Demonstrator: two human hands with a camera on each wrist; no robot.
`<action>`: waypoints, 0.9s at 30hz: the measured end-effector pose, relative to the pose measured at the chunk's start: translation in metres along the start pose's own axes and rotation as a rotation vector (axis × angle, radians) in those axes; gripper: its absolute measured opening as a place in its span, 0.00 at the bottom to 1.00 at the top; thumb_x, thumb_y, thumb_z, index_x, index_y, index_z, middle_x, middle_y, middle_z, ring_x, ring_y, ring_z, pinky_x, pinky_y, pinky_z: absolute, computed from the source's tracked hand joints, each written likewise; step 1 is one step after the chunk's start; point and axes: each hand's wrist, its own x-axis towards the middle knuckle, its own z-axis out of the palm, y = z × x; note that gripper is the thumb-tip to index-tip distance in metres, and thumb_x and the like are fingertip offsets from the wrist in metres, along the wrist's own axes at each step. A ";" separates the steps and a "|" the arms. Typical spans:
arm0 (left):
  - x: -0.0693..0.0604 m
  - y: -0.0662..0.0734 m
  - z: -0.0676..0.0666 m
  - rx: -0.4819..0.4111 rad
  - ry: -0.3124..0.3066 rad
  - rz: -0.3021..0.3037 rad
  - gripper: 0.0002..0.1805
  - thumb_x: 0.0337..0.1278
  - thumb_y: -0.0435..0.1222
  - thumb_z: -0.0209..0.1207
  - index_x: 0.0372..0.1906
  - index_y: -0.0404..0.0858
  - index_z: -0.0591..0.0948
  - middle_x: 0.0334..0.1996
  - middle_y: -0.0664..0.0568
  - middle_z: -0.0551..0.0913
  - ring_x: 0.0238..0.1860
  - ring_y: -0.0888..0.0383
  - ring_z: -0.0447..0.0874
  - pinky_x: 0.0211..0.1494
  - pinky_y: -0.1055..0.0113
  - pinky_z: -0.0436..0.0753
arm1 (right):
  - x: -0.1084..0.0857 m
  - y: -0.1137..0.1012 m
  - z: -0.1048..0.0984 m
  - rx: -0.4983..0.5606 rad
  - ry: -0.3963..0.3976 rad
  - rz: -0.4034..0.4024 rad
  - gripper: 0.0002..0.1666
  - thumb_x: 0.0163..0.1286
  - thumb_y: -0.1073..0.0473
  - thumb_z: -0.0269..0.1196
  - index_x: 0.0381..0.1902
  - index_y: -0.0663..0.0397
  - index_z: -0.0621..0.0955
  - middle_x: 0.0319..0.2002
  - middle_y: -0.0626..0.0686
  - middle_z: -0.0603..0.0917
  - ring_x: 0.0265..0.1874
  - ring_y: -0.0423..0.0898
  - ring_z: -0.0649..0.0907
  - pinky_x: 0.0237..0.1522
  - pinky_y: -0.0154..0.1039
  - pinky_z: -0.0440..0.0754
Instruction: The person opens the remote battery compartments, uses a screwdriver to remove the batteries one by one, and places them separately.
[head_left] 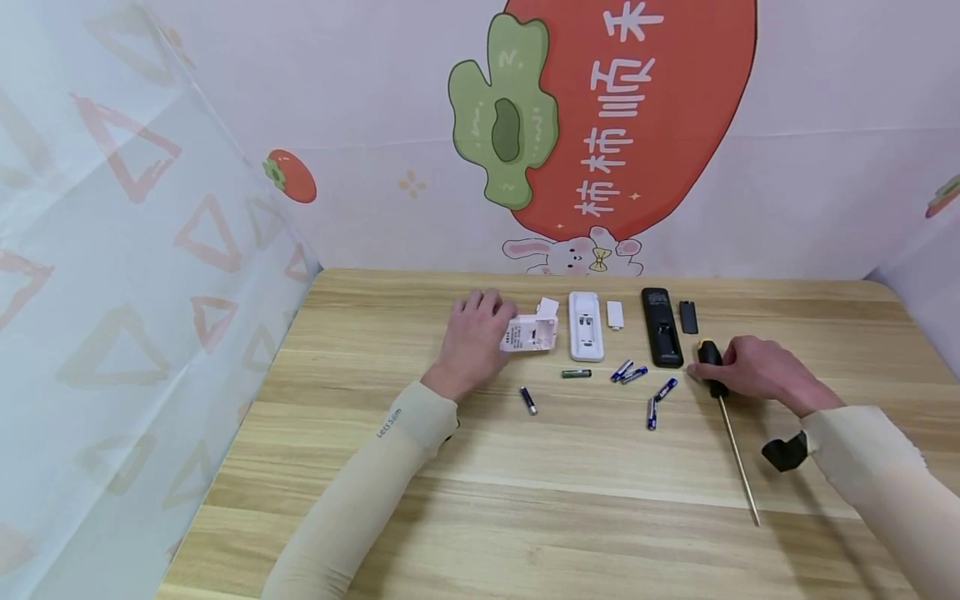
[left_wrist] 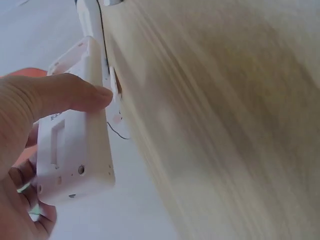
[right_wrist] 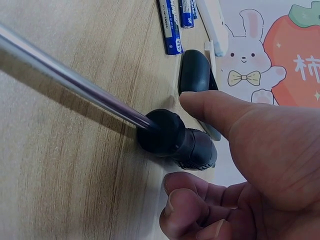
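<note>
My left hand point(head_left: 474, 337) grips a pale pink box-shaped device point(head_left: 529, 332), thumb on one face in the left wrist view. Its battery compartment is uncovered and faces up in the head view; the loose pink cover point(head_left: 548, 306) lies just behind it. My right hand point(head_left: 757, 367) is at the black handle of a screwdriver point(head_left: 738, 458) that lies on the table. In the right wrist view, the thumb point(right_wrist: 215, 107) and loosely bent fingers stand on either side of the handle point(right_wrist: 197, 150), with gaps visible between.
A white remote point(head_left: 587, 327) and a black remote point(head_left: 662, 327) lie with battery bays uncovered, their covers beside them. Several batteries point(head_left: 634, 375) are scattered in front, including a green one point(head_left: 576, 374). The wooden table point(head_left: 480, 517) meets a printed cloth backdrop.
</note>
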 end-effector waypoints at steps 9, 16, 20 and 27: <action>0.000 -0.015 0.011 -0.251 -0.038 -0.325 0.32 0.35 0.40 0.79 0.51 0.41 0.79 0.46 0.49 0.75 0.47 0.51 0.70 0.51 0.55 0.74 | -0.001 0.001 0.001 -0.004 -0.011 0.002 0.34 0.65 0.28 0.63 0.18 0.51 0.73 0.17 0.46 0.68 0.20 0.44 0.70 0.24 0.38 0.63; 0.004 -0.021 0.017 -0.389 -0.019 -0.507 0.30 0.36 0.42 0.78 0.47 0.37 0.78 0.41 0.48 0.74 0.42 0.51 0.72 0.44 0.57 0.76 | -0.002 0.001 0.000 -0.004 -0.006 -0.001 0.33 0.65 0.29 0.63 0.19 0.52 0.75 0.18 0.47 0.69 0.20 0.45 0.70 0.24 0.38 0.63; 0.010 -0.021 0.018 -0.434 -0.023 -0.585 0.30 0.36 0.44 0.79 0.46 0.36 0.78 0.39 0.48 0.75 0.41 0.51 0.73 0.42 0.56 0.77 | -0.002 0.001 0.001 -0.005 -0.007 0.000 0.33 0.65 0.30 0.63 0.19 0.51 0.75 0.18 0.47 0.69 0.20 0.45 0.70 0.24 0.38 0.63; 0.018 -0.022 0.016 -0.495 0.001 -0.679 0.30 0.37 0.45 0.80 0.45 0.36 0.78 0.37 0.48 0.76 0.38 0.51 0.76 0.37 0.58 0.78 | -0.002 0.002 0.001 0.004 -0.010 0.006 0.34 0.65 0.29 0.63 0.20 0.53 0.76 0.18 0.47 0.69 0.21 0.45 0.70 0.24 0.38 0.64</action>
